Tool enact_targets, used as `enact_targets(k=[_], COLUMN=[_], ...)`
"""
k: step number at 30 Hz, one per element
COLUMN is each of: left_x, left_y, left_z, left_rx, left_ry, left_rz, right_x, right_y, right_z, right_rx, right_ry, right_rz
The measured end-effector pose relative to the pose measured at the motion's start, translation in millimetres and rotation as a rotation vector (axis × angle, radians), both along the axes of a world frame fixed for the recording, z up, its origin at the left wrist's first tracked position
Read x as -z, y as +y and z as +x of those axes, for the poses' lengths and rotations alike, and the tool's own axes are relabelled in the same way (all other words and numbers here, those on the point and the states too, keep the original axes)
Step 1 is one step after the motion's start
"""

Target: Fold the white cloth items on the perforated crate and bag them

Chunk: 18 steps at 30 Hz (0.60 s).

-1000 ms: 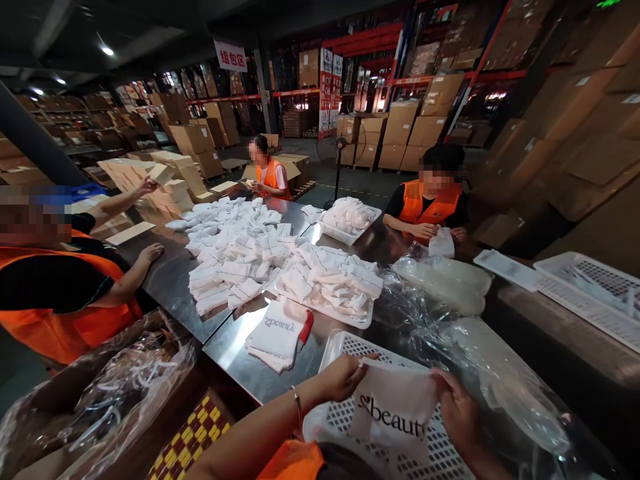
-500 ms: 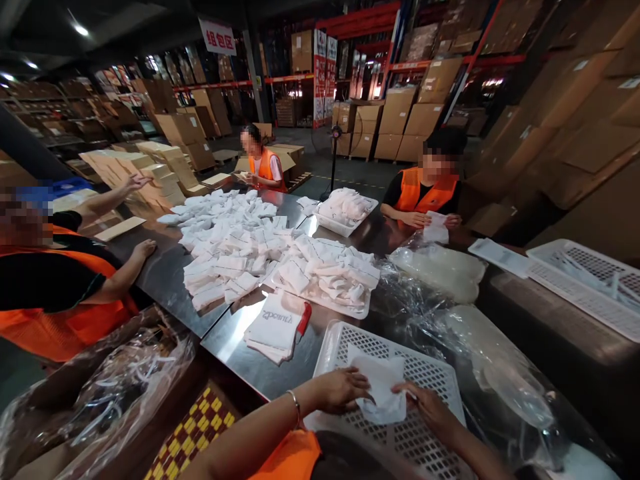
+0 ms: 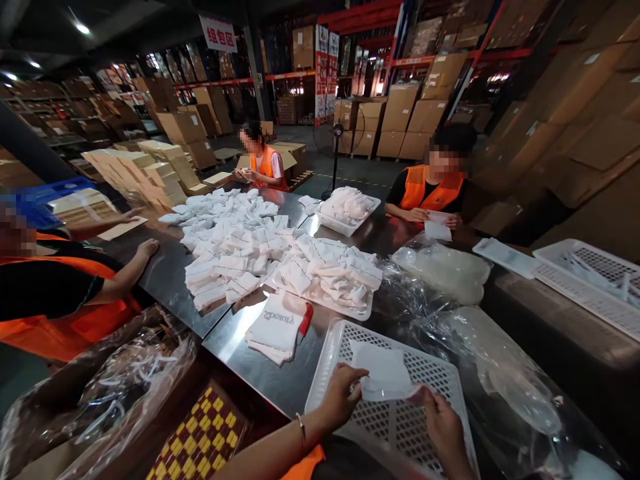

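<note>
A flat white pouch (image 3: 383, 368), with a thinner, see-through strip along its near edge, is held over a white perforated plastic basket (image 3: 320, 380). My left hand (image 3: 344, 395), with a bracelet at the wrist, pinches its near left corner. At the near right corner, my right hand (image 3: 443, 420) grips the pouch between thumb and fingers. Left of the basket lies a small stack of white printed pouches (image 3: 273, 327) with a red-handled tool (image 3: 306, 319) beside it. A large heap of filled white pouches (image 3: 235, 247) covers the table beyond.
Clear plastic bags (image 3: 480, 340) lie right of the basket on the metal table (image 3: 235, 347). Another white basket (image 3: 590, 280) stands farther right. A lined carton (image 3: 150, 413) is at the lower left. Several co-workers in orange vests sit around the table, one (image 3: 433, 190) holding a white pouch.
Both hands have drawn back toward me, and the pouch now lies flatter, stretched between them. The co-worker at left has lowered a raised arm toward the table.
</note>
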State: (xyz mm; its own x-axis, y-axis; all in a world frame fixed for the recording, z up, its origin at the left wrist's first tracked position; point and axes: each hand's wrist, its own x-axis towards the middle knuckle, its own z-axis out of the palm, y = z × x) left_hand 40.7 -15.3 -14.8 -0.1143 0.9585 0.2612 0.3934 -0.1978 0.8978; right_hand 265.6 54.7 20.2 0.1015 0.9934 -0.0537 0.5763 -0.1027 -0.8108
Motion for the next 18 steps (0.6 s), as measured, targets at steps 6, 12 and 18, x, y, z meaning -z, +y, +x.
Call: enact_targets(k=[6,12,18], left_x=[-11.5,-13.3,-9.0], left_y=[-2,6,22], left_z=[6,6,6], left_rx=[-0.171,-0.203,-0.215], left_ry=[-0.114,-0.145,0.037], left_rz=[-0.132,-0.219,-0.218], right_x=[3.6,5.5,15.4], right_y=[-15,-18,-16], right_z=[-14,-20,-18], right_rx=[0.076,0.015,-0.035], right_ry=[-0.009,-0.111,-0.26], right_rz=[0.015,-0.03,0.112])
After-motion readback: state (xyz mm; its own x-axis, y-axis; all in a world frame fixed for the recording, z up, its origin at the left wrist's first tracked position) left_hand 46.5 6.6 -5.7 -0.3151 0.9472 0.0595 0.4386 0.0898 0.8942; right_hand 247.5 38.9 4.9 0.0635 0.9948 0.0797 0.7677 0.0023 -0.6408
